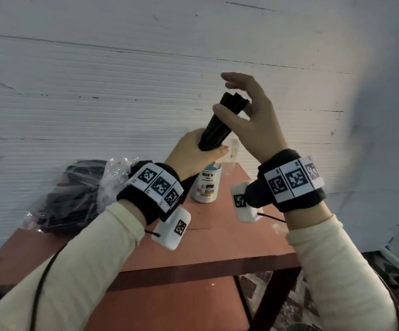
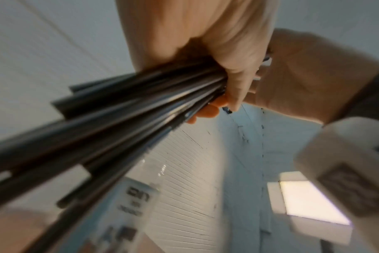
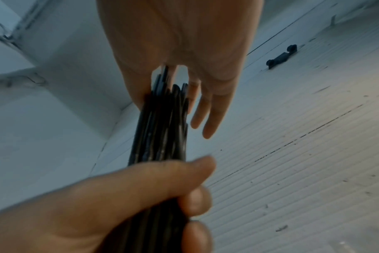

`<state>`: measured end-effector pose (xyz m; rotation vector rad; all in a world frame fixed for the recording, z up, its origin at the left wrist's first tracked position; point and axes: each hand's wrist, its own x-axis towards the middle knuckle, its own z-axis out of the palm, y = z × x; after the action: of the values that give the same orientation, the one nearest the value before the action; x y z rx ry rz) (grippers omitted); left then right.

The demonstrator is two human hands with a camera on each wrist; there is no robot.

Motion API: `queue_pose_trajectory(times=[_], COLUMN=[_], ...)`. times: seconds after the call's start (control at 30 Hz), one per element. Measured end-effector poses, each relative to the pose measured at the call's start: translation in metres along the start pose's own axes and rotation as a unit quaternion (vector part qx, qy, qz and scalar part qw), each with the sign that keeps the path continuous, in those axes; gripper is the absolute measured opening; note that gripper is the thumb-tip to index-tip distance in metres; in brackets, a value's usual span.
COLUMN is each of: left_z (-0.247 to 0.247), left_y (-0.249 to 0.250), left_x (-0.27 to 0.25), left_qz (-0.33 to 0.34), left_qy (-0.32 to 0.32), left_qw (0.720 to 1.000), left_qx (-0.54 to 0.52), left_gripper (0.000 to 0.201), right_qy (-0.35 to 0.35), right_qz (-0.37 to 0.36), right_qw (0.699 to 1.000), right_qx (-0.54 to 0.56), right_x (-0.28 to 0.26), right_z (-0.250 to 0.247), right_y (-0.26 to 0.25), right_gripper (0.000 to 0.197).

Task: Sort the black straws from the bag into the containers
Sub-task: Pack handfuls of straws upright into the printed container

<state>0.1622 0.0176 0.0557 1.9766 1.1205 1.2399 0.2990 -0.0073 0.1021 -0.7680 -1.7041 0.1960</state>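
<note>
The left hand is clenching a bundle of black straws above the desk organizer container, while the right hand, fingers released, is touching the bundle's top.

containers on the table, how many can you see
2. A white labelled container stands on the red table, below the left hand. A clear one shows just behind that hand, partly hidden. More may be hidden behind the hands.

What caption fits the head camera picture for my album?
Left hand grips a bundle of black straws while the right hand touches their tops.
</note>
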Motion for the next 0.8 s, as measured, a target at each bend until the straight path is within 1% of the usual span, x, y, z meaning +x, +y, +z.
queue_pose_trajectory(times=[0.07,0.1,0.17,0.23,0.3,0.43,0.53,0.6,0.67,0.7,0.73,0.8], left_z=[0.012,0.017,0.025,0.030,0.033,0.034,0.033,0.032,0.033,0.033,0.033,0.033], left_y=[-0.002,-0.007,-0.022,-0.036,-0.048,-0.054,-0.057,-0.062,-0.068,-0.068,-0.068,-0.063], left_x=[-0.006,-0.008,-0.012,-0.016,-0.018,-0.018,-0.018,-0.019,-0.019,-0.020,-0.021,-0.022], left_qz=[-0.031,-0.048,-0.092,-0.146,-0.180,-0.181,-0.175,-0.187,-0.183,-0.177,-0.174,-0.166], left_qy=[-0.005,-0.005,-0.015,-0.050,-0.078,-0.067,-0.077,-0.103,-0.151,-0.163,-0.160,-0.136], left_qw=[0.996,0.993,0.990,0.984,0.976,0.969,0.969,0.967,0.964,0.963,0.964,0.971], left_qx=[-0.088,-0.110,-0.107,-0.091,-0.099,-0.157,-0.155,-0.137,-0.123,-0.121,-0.120,-0.104], left_gripper=[0.019,0.023,0.031,0.042,0.047,0.034,0.031,0.025,0.021,0.021,0.022,0.031], right_qy=[-0.012,-0.022,-0.058,-0.106,-0.117,-0.102,-0.135,-0.138,-0.117,-0.105,-0.098,-0.082], right_qz=[-0.013,-0.008,0.032,0.077,0.095,0.085,0.055,0.026,0.012,0.011,0.016,0.051], right_qw=[1.000,1.000,0.996,0.986,0.981,0.986,0.980,0.979,0.983,0.985,0.987,0.991], right_qx=[0.001,-0.010,-0.052,-0.104,-0.121,-0.097,-0.133,-0.146,-0.142,-0.135,-0.125,-0.087], right_x=[0.001,-0.001,-0.011,-0.021,-0.028,-0.028,-0.032,-0.037,-0.042,-0.043,-0.044,-0.046], right_z=[0.005,0.010,0.019,0.027,0.031,0.030,0.032,0.034,0.036,0.036,0.035,0.032], right_y=[-0.001,0.002,0.012,0.023,0.030,0.030,0.038,0.044,0.045,0.045,0.044,0.042], right_gripper=[0.038,0.035,0.027,0.020,0.020,0.024,0.028,0.030,0.032,0.035,0.042,0.069])
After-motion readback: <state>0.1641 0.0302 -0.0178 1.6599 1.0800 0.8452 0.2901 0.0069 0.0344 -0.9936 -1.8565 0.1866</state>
